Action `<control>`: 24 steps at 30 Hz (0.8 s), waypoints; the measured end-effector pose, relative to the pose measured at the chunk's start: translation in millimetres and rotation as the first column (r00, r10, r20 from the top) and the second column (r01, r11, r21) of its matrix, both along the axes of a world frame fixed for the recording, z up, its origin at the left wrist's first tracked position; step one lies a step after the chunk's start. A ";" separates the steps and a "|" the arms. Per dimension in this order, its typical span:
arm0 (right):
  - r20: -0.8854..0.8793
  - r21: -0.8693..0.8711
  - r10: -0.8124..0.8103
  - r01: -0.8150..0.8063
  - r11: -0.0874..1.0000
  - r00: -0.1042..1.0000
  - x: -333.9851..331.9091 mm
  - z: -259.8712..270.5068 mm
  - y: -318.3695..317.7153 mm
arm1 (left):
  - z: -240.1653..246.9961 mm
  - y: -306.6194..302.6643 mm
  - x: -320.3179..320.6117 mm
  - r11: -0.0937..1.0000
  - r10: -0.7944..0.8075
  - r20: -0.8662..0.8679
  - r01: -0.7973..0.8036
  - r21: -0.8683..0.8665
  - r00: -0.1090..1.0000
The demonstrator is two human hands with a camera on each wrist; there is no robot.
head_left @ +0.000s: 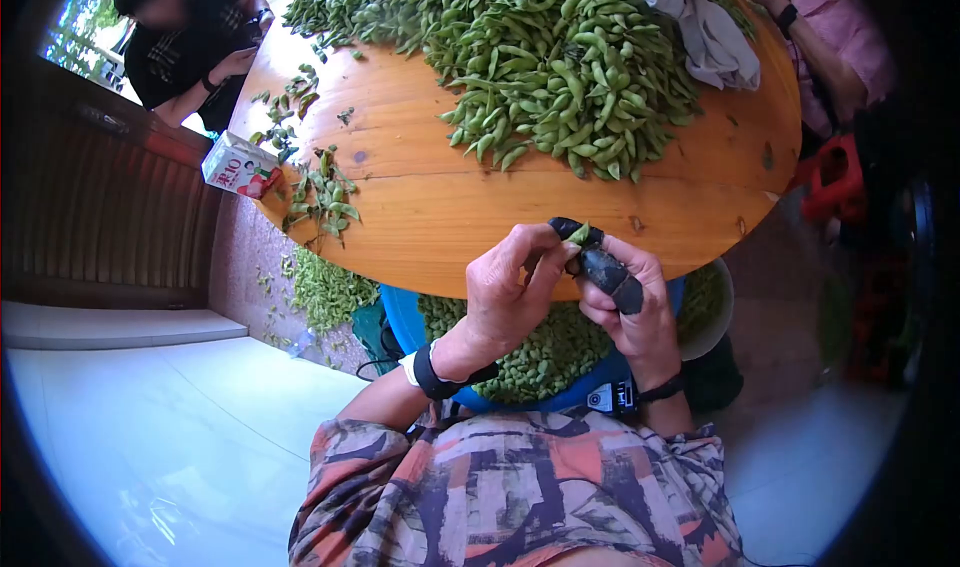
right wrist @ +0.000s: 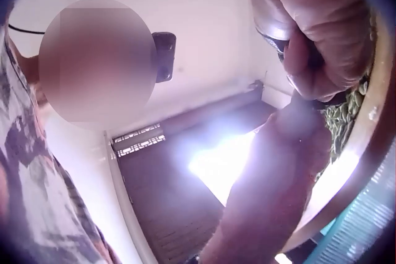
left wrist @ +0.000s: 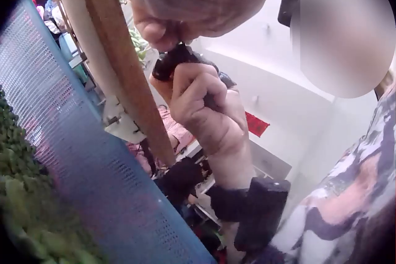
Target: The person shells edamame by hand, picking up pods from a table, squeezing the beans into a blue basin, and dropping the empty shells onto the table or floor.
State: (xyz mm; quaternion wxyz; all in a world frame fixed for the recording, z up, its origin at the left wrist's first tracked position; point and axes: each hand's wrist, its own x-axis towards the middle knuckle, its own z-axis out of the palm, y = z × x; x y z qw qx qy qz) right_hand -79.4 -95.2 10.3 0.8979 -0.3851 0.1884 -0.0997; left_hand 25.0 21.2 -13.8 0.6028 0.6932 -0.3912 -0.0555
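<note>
Both hands meet above the near edge of the wooden table (head_left: 420, 207). The left hand (head_left: 512, 285) pinches a green soybean pod (head_left: 579, 234) between thumb and forefinger. The right hand (head_left: 640, 312) wears black covers (head_left: 612, 279) on its thumb and forefinger and grips the same pod from the other side. In the left wrist view, the right hand (left wrist: 207, 106) is curled below the left hand (left wrist: 204, 1), fingertips meeting. The right wrist view has the right hand (right wrist: 322, 29) close over the left (right wrist: 278, 159); the pod is hidden there.
A large heap of soybean pods (head_left: 570, 67) covers the table's far side, a grey cloth (head_left: 700, 27) beside it. Below the hands, a blue basket (head_left: 403, 317) holds shelled beans (head_left: 550, 352). A drink carton (head_left: 240, 165) stands at left. Two people sit across the table.
</note>
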 end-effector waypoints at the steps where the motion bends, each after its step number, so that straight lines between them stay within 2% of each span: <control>1: -0.002 -0.028 -0.010 0.010 1.000 1.000 -0.5 -2.9 0.0 | -0.8 -1.0 -0.8 1.000 0.011 0.035 -0.011 0.008 0.999; 2: -0.006 -0.056 -0.024 0.024 0.998 1.000 -1.4 -5.6 0.0 | -0.1 -1.4 -1.6 1.000 0.004 0.030 -0.004 0.011 1.000; 4: -0.015 -0.101 -0.035 0.033 0.994 0.999 -1.4 -11.0 0.4 | 2.3 -1.7 -0.9 0.999 0.002 0.125 -0.007 0.040 0.992; 6: -0.028 -0.148 -0.053 0.048 0.988 0.998 -4.1 -13.7 1.1 | -4.8 0.0 -2.0 0.999 -0.052 0.152 0.050 0.020 0.987; 8: -0.034 -0.316 -0.047 0.034 0.948 0.998 -5.8 -14.4 2.3 | -9.3 3.8 -9.0 0.999 -0.028 -0.181 0.020 -0.047 0.983; 9: 0.027 -0.317 -0.057 0.063 0.946 0.998 -7.3 -14.1 4.0 | -4.8 3.2 -11.0 0.980 -0.121 -0.405 0.045 -0.192 0.906; 10: 0.022 -0.314 -0.066 0.069 0.947 0.998 -9.2 -15.1 3.1 | 1.9 4.8 -10.8 0.972 -0.184 -0.525 0.073 -0.224 0.831; 12: 0.042 -0.407 -0.020 0.035 0.913 0.999 -10.6 -16.7 -0.2 | 8.9 3.9 -12.7 0.970 -0.196 -0.606 0.062 -0.236 0.771; 16: -0.035 -0.282 -0.005 -0.005 0.959 0.999 -12.2 -10.3 -1.7 | 2.6 0.3 -14.8 0.972 -0.186 -0.618 0.053 -0.228 0.764; 18: 0.063 -0.130 0.045 -0.037 0.991 0.997 -16.3 -15.3 -3.2 | 0.6 -1.7 -18.2 0.973 -0.135 -0.557 0.003 -0.231 0.820; 19: 0.063 -0.127 0.046 -0.038 0.991 0.997 -17.9 -13.0 -2.8 | -4.2 0.9 -17.6 0.974 -0.132 -0.557 0.001 -0.228 0.820; 21: -0.023 -0.304 -0.021 0.013 0.953 1.000 -20.9 -5.6 -2.9 | -14.9 5.6 -16.0 0.991 -0.110 -0.350 0.073 -0.115 0.930; 22: -0.024 -0.303 -0.023 0.014 0.953 0.999 -20.5 -6.1 -4.1 | -15.1 5.7 -16.6 0.991 -0.111 -0.351 0.074 -0.115 0.930; 23: -0.026 -0.565 -0.046 0.024 0.824 0.999 -19.3 -6.9 -6.5 | -13.2 5.0 -17.3 0.998 -0.059 -0.315 0.048 -0.041 0.947; 24: -0.022 -0.780 -0.069 0.027 0.626 0.997 -18.7 -7.3 -8.1 | -10.5 4.5 -18.1 0.999 -0.009 -0.276 0.018 0.031 0.961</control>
